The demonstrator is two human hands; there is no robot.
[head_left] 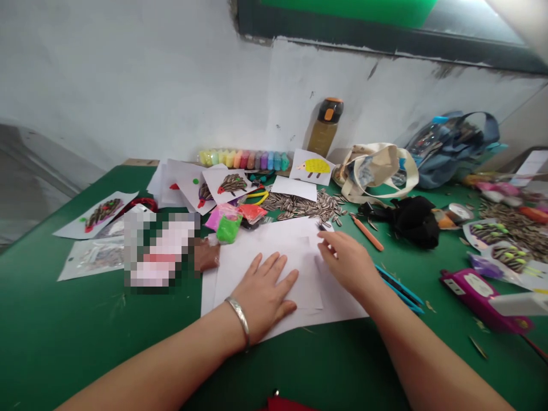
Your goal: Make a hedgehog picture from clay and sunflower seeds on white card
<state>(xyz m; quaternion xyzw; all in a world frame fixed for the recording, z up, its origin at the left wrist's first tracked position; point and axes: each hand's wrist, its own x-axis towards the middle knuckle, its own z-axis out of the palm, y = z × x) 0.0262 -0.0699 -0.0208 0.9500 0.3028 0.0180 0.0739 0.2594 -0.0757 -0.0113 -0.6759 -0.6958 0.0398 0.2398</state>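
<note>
White paper sheets (299,262) lie overlapping on the green table in front of me. My left hand (268,294), with a silver bangle at the wrist, rests flat on them, fingers spread. At the sheets' right side, my right hand (346,260) has its fingers bent close together, with a small dark-tipped thing at the fingertips that I cannot make out. Sunflower seeds (329,205) are heaped just beyond the paper. Green clay (229,228) and brown clay (207,255) sit at its left. An orange pen-like tool (367,232) lies right of the seeds.
Seed-covered pictures (231,184) and a row of coloured clay (244,160) are at the back. A bottle (325,127) leans on the wall. Rightward are a cream bag (377,171), a black pouch (414,221), blue tweezers (400,290) and a magenta glue gun (483,297).
</note>
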